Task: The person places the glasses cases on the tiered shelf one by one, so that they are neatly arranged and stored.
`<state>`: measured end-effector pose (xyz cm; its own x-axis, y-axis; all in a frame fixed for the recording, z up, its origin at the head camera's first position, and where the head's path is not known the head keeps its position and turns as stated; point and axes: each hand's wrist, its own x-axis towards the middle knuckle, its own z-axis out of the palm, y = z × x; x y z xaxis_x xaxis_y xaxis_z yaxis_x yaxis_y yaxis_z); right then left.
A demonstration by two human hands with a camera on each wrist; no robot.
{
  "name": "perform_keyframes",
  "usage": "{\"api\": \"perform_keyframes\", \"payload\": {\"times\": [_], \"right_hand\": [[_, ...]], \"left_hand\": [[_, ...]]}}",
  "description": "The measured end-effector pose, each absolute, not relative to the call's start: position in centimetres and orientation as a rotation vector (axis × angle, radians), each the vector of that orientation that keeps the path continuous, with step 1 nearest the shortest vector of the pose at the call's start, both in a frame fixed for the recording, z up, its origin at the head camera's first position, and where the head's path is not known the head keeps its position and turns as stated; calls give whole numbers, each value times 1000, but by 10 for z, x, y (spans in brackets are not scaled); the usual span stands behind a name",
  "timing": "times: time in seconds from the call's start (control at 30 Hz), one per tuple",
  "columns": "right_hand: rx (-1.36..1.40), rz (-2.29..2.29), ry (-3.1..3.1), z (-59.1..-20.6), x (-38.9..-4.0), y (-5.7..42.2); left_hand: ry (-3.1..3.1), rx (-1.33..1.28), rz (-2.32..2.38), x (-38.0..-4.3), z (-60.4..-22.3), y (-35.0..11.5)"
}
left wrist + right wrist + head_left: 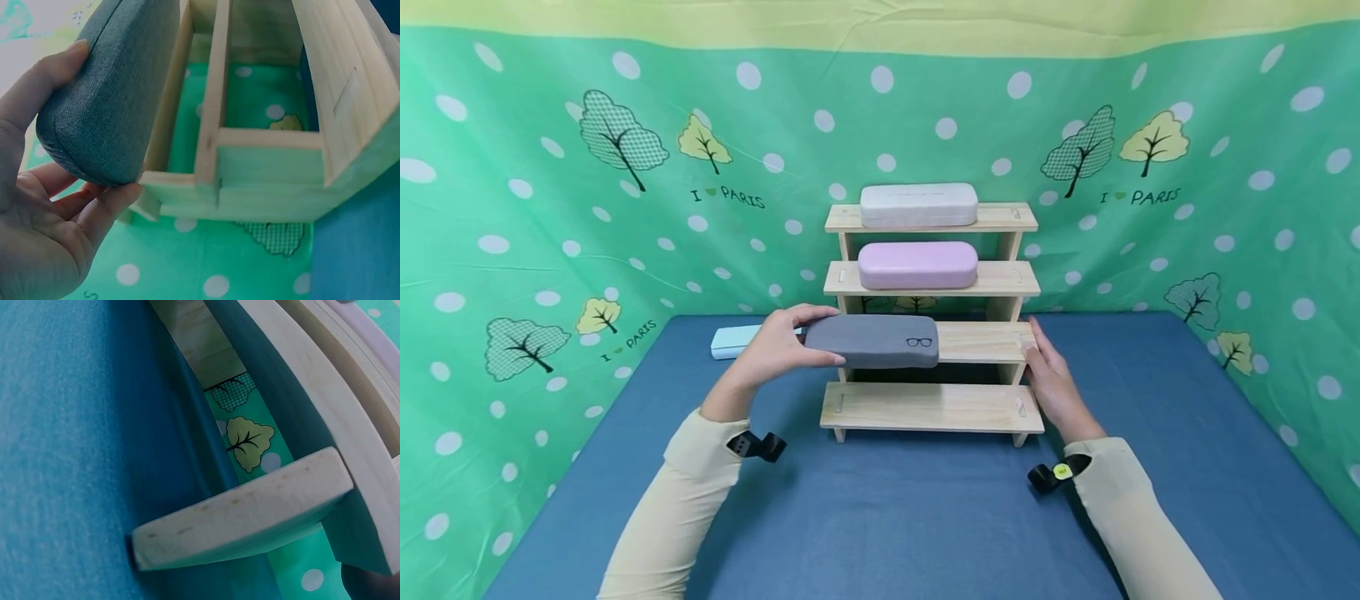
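Observation:
My left hand [784, 343] grips the left end of a grey fabric glasses case [872, 342], thumb on one side and fingers on the other. The case is level with the third tier down of a wooden stepped shelf [932, 408], over its left part; whether it touches the board is unclear. In the left wrist view the same case [119, 94] appears tilted between thumb and fingers. My right hand [1056, 383] touches the right end of that tier. A white case [919, 206] stands on the top tier, a lilac case [917, 265] on the second.
A light blue case [733, 342] lies on the blue cloth [895, 517] behind my left hand. Behind the shelf hangs a green dotted curtain [820, 167] printed with trees. The lowest tier shows bare wood.

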<state>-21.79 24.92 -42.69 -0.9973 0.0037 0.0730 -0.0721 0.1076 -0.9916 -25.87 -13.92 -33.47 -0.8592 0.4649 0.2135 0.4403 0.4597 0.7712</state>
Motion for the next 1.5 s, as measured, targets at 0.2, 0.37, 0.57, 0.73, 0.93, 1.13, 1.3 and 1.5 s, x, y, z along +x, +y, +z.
{"api": "perform_keyframes", "payload": {"times": [0.2, 0.37, 0.57, 0.73, 0.93, 1.13, 1.3, 1.5], "right_hand": [[72, 2051, -2304, -426, -218, 248], [63, 2049, -2310, -425, -217, 248], [55, 2042, -2310, -426, -217, 249], [51, 2071, -2285, -426, -218, 250], [61, 2083, -2269, -426, -218, 249], [49, 2061, -2293, -426, -217, 248], [60, 2045, -2294, -426, -217, 247], [58, 2049, -2292, -426, -217, 247]], "left_hand": [[2628, 829, 1436, -266, -340, -121], [2630, 800, 1449, -270, -343, -107], [2602, 779, 1472, -275, -347, -93], [2613, 802, 1458, -280, -349, -84], [2614, 800, 1459, -283, -354, -78], [2642, 805, 1460, -286, -360, -74], [2661, 802, 1457, -288, -362, -72], [2664, 807, 1444, -289, -363, -70]]}}
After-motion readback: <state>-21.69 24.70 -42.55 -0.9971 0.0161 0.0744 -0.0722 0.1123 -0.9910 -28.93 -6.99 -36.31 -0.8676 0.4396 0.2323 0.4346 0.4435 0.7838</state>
